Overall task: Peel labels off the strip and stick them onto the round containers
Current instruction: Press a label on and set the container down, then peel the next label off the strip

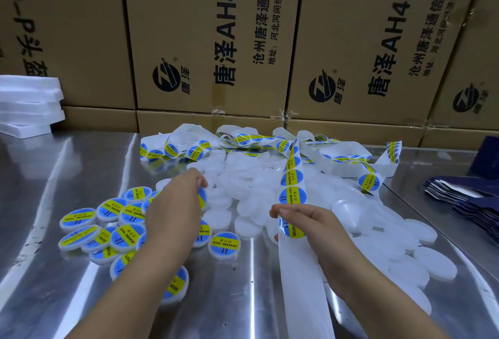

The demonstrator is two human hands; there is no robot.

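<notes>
A long white backing strip [293, 184] with round blue-and-yellow labels runs from a tangled heap at the back down to my right hand [305, 224], which pinches it at a label. My left hand [175, 209] reaches over the labelled containers and holds a blue-and-yellow labelled container [202, 197] at its fingertips. Several labelled round containers [224, 244] lie at the left. A pile of plain white round containers [270, 184] spreads across the middle and right.
The metal table [67, 165] carries everything. Cardboard boxes [216, 41] form a wall behind. White foam sheets [27, 103] are stacked at the far left. Dark blue flat packets [464, 198] lie at the right edge.
</notes>
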